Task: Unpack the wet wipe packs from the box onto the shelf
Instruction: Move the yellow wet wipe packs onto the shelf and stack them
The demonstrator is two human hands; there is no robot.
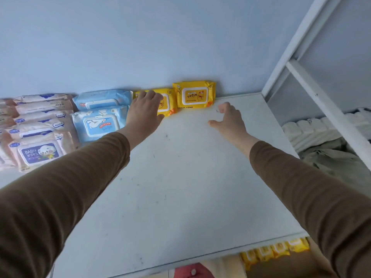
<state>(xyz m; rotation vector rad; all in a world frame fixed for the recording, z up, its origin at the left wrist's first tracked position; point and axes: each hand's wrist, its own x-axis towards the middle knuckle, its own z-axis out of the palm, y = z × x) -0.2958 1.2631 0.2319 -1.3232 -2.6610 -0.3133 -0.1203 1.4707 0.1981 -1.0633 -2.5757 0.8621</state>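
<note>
Shelf (180, 177): pale, flat, scuffed with small dark marks, backed by a light blue wall (140, 37). All positions below given from the upright yellow pack.

Upright yellow pack (194, 94): stands on its long edge at the back of the shelf, leaning against the wall, label upside down, white flip lid facing out.

Second yellow pack (167, 103): just left of the upright one, touching or nearly touching it, tilted back toward the wall. Left hand (143, 109) lies over its left part, fingers spread and laid flat on the top, thumb at its front edge. Fingers look straight, pressing rather than curled round it.

Right hand (229, 119): in front of and slightly right of the upright pack, apart from it, holding nothing. Fingers loosely bent, thumb out to the left, hand low over the bare shelf; contact with the surface cannot be told.

Both arms in brown sleeves (70, 187).

Blue packs (98, 117): two, further left beyond the second yellow pack, one behind the other, the nearer one showing a white animal on its lid.

Pink packs (38, 135): a row at far left, overlapping like tiles, front one reading "BABY WIPES".

More yellow packs (275, 250): below the shelf's front edge, well in front of the upright pack, in a row; what holds them is hidden.

White frame (313, 91): right of the upright pack, with pale folded cloth (313, 133) beyond it.
</note>
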